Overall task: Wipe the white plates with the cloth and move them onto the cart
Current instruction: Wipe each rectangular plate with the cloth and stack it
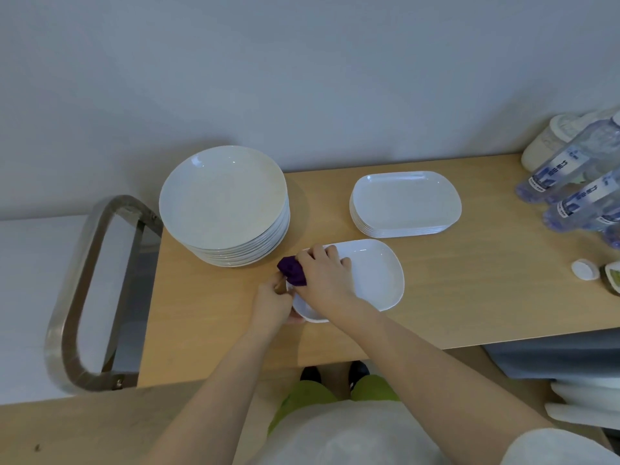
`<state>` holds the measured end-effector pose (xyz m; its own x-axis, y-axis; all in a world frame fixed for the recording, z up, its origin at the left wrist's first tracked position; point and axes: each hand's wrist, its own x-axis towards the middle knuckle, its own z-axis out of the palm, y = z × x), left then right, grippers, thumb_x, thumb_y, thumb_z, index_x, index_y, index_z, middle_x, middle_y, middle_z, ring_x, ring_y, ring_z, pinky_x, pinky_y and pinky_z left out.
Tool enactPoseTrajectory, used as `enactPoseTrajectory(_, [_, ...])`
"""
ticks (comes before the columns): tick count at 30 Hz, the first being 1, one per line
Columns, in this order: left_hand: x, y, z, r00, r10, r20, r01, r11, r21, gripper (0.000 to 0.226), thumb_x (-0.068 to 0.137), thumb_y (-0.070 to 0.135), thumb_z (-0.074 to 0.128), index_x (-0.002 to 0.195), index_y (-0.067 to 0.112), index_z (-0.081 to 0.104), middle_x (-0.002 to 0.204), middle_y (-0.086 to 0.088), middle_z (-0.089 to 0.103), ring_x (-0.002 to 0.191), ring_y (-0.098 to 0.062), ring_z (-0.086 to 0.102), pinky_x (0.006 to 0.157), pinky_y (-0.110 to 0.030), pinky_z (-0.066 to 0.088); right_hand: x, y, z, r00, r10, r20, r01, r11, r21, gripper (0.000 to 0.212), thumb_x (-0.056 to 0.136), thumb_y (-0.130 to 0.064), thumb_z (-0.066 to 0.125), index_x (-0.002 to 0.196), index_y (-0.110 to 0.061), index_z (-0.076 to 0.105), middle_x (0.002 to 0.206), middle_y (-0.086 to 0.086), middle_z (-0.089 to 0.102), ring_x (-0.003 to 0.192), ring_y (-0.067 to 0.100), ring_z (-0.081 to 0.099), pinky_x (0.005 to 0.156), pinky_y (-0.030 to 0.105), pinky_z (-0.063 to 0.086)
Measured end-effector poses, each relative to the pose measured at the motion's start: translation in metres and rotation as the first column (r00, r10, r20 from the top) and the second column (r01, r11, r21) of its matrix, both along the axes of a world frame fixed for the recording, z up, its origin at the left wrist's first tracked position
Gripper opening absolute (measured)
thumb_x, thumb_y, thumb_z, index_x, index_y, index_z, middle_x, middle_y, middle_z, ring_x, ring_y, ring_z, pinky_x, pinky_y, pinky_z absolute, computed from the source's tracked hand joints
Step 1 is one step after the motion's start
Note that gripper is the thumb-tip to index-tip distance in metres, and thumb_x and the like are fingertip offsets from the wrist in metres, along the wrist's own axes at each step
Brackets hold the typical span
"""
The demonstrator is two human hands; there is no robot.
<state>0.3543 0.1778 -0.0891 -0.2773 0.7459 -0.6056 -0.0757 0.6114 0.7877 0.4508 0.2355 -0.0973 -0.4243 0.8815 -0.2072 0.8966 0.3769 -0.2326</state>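
bench [436, 290] of pale wood is set against a grey wall, a cart [87, 297] at its left. a plate [372, 276] is gripped at its near rim by the left hand [271, 302]; a purple cloth [292, 270] is bunched in the right hand [323, 273] and pressed on it.

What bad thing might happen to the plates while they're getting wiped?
The plate being wiped is held only at its left end by the left hand, so it might tip or slip as the right hand rubs it with the purple cloth. The tall stack of round plates sits close beside that hand and overhangs the table's left end; a bump could perhaps shift it.
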Motion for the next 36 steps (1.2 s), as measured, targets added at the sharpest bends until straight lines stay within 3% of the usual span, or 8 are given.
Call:
enactPoseTrajectory(5, [-0.001,-0.004,0.000,0.997,0.049,0.067,-0.046,0.998,-0.043,0.043,0.087,-0.014,0.046,0.092,0.026,0.060,0.104,-0.017,0.064,0.089,-0.037,0.066,0.047,-0.031,0.056,0.006,0.002,0.011,0.996,0.085,-0.036,-0.089,0.987,-0.134,0.034,0.088,-0.048,0.049,0.114,-0.027,0.058,0.118,0.001,0.048,0.109,0.026,0.038,0.077,0.038,0.031])
enactPoseTrajectory(7, [-0.001,-0.004,0.001,0.996,0.033,0.078,-0.031,0.999,-0.031,0.044,0.084,-0.016,0.046,0.103,0.021,0.062,0.105,-0.015,0.064,0.089,-0.036,0.066,0.048,-0.031,0.056,0.010,0.001,0.016,0.996,0.083,-0.025,-0.086,0.980,-0.182,0.033,0.090,-0.049,0.045,0.106,-0.025,0.061,0.111,0.002,0.048,0.104,0.026,0.039,0.075,0.038,0.030])
enactPoseTrajectory(11, [0.000,-0.002,0.004,0.998,0.009,0.066,-0.007,1.000,-0.022,0.051,0.084,-0.013,0.052,0.117,0.025,0.056,0.111,-0.014,0.064,0.077,-0.031,0.070,0.048,-0.032,0.056,0.033,-0.006,0.022,0.999,0.032,-0.012,-0.034,0.962,-0.272,0.035,0.087,-0.055,0.047,0.093,-0.023,0.060,0.096,0.001,0.044,0.095,0.024,0.038,0.074,0.038,0.031])
enactPoseTrajectory(15, [0.003,-0.001,0.005,1.000,-0.003,0.028,0.003,1.000,0.006,0.046,0.086,-0.009,0.051,0.115,0.026,0.057,0.112,-0.014,0.064,0.081,-0.031,0.068,0.046,-0.029,0.055,0.067,-0.011,0.023,0.998,-0.007,0.058,0.020,0.972,-0.236,0.021,0.085,-0.038,0.051,0.098,-0.027,0.062,0.097,-0.002,0.043,0.101,0.026,0.040,0.073,0.036,0.030])
enactPoseTrajectory(20, [0.004,0.002,0.007,0.999,0.043,0.024,-0.043,0.999,-0.031,0.050,0.085,-0.014,0.046,0.120,0.021,0.058,0.105,0.002,0.053,0.074,-0.025,0.064,0.043,-0.030,0.054,0.108,0.004,0.021,0.968,-0.205,0.148,0.221,0.970,-0.105,0.031,0.085,-0.033,0.051,0.115,-0.025,0.055,0.115,0.001,0.049,0.109,0.025,0.042,0.083,0.035,0.038])
enactPoseTrajectory(27, [0.003,0.004,0.013,1.000,0.014,0.015,-0.012,0.997,-0.081,0.054,0.086,-0.015,0.044,0.132,0.012,0.054,0.095,0.003,0.059,0.072,-0.027,0.066,0.048,-0.033,0.057,0.085,0.024,0.008,0.903,-0.427,0.033,0.428,0.904,-0.013,0.041,0.089,-0.028,0.054,0.125,-0.011,0.042,0.120,0.005,0.047,0.110,0.027,0.042,0.078,0.034,0.043])
enactPoseTrajectory(32, [0.005,0.007,0.010,0.998,0.012,-0.058,-0.018,0.994,-0.110,0.054,0.086,-0.016,0.044,0.131,0.011,0.055,0.090,0.003,0.053,0.071,-0.028,0.064,0.040,-0.028,0.052,0.051,0.022,0.004,0.953,-0.293,0.075,0.287,0.954,0.082,0.037,0.092,-0.022,0.048,0.128,-0.012,0.041,0.126,0.006,0.045,0.114,0.030,0.043,0.080,0.036,0.039])
enactPoseTrajectory(36, [0.002,0.008,0.001,0.989,-0.028,-0.142,0.016,0.996,-0.083,0.043,0.088,-0.010,0.045,0.114,0.019,0.062,0.085,-0.001,0.064,0.074,-0.026,0.065,0.050,-0.036,0.058,0.023,0.005,0.000,0.998,-0.041,0.052,0.037,0.997,0.072,0.039,0.093,-0.026,0.051,0.129,-0.015,0.043,0.132,0.007,0.043,0.117,0.031,0.036,0.080,0.039,0.035])
